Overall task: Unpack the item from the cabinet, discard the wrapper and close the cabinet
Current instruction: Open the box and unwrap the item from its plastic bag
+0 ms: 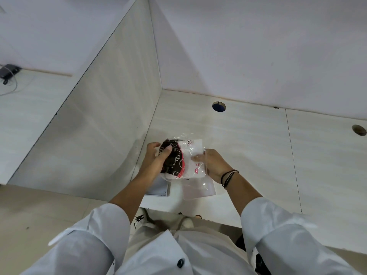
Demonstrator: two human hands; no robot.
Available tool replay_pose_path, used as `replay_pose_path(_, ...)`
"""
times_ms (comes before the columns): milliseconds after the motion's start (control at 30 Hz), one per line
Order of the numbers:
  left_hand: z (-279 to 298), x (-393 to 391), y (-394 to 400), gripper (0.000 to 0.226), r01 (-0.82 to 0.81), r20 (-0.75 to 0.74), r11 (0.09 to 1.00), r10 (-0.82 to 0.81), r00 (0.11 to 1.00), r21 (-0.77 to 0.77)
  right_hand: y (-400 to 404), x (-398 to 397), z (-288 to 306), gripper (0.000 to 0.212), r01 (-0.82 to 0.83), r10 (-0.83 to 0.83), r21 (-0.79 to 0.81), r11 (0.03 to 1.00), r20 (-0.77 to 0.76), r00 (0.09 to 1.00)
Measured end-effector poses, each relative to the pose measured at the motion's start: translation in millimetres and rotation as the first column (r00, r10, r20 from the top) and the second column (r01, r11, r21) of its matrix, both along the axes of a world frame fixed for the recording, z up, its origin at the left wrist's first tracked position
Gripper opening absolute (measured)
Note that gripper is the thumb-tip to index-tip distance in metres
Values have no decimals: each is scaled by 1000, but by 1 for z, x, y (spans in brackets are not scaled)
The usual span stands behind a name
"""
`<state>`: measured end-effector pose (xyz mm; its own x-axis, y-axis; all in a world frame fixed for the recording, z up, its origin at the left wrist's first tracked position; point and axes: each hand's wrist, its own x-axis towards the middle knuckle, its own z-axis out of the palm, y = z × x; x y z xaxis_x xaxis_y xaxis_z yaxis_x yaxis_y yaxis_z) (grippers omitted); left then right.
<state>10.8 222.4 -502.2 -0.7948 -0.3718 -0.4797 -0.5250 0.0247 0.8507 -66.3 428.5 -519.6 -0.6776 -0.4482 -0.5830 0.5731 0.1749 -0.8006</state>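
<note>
I logged 1 dark printed item (172, 158) in a clear wrapper (195, 161) above the desk (258, 145). My left hand (155, 159) clasped the item; my right hand (213, 165) pinched the wrapper.

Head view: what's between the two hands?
In the head view, the wrapped item in its clear plastic wrapper spans the gap between the left hand and right hand; both grip it above the desk.
</note>
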Motion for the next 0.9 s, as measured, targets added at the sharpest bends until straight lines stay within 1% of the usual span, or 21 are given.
replay_pose_path(33,-8,2,-1,52,36,28,999,-35,999,-35,-1,3,0,30,10,-9,-13,1000,14,1000)
replay_pose_path(67,-12,5,-1,48,78,49,994,-75,996,-82,-1,5,-1,35,16,-16,16,1000,-3,1000)
replay_pose_path(100,-17,6,-1,42,83,60,984,-74,995,-159,0,5,0,41,30,-26,76,997,-50,998)
replay_pose_path(133,-20,6,-2,36,42,61,963,-27,998,-265,4,2,-3,45,63,-48,145,987,-109,993)
replay_pose_path(200,-15,8,-6,28,-169,-5,884,185,983,-435,18,-7,-9,47,207,-157,246,947,-208,965)
replay_pose_path(233,-14,8,-9,27,-269,-55,838,277,959,-474,27,-12,-13,45,283,-229,254,925,-221,948)
replay_pose_path(300,-10,10,-14,26,-391,-135,777,376,917,-494,46,-14,-13,33,350,-315,216,912,-180,932)
replay_pose_path(333,-7,11,-12,26,-421,-159,771,395,905,-477,53,-13,-15,20,333,-308,192,923,-148,940)
replay_pose_path(367,-10,10,-11,26,-447,-168,778,418,893,-442,58,-8,-18,12,294,-275,187,937,-121,954)
replay_pose_path(400,-12,9,-8,28,-491,-176,789,459,871,-370,61,-3,-22,15,244,-226,198,949,-111,968)
replay_pose_path(467,-27,1,-7,36,-617,-172,782,598,783,-89,62,10,-34,23,157,-124,268,951,-136,983)
replay_pose_path(500,-33,-4,-5,38,-678,-108,729,685,721,98,59,16,-38,30,99,-56,324,941,-140,989)
replay_pose_path(533,-38,-7,-4,36,-700,-9,664,727,686,265,55,22,-43,38,35,27,391,920,-152,988)
replay_pose_path(567,-42,-8,-1,30,-695,81,607,729,680,385,49,26,-46,43,-38,130,466,884,-165,978)
replay_pose_path(600,-46,-7,4,26,-678,137,595,699,702,432,43,32,-45,42,-99,228,538,837,-179,957)
replay_pose_path(633,-54,-5,8,25,-649,154,629,657,738,427,36,36,-44,38,-122,293,599,792,-197,936)
replay_pose_path(667,-59,-2,12,28,-609,159,686,602,782,398,30,38,-45,35,-119,329,639,760,-220,918)
replay_pose_path(700,-67,1,14,29,-570,161,744,552,818,350,25,40,-45,34,-112,353,664,740,-242,904)
replay_pose_path(767,-82,7,14,27,-474,155,858,450,879,197,16,41,-46,33,-111,405,696,710,-273,873)
replay_pose_path(833,-104,10,12,32,-361,163,930,347,924,64,8,43,-50,29,-114,414,679,725,-298,860)
replay_pose_path(900,-106,16,20,38,-254,158,967,245,956,34,-1,52,-52,31,-87,419,661,745,-363,833)
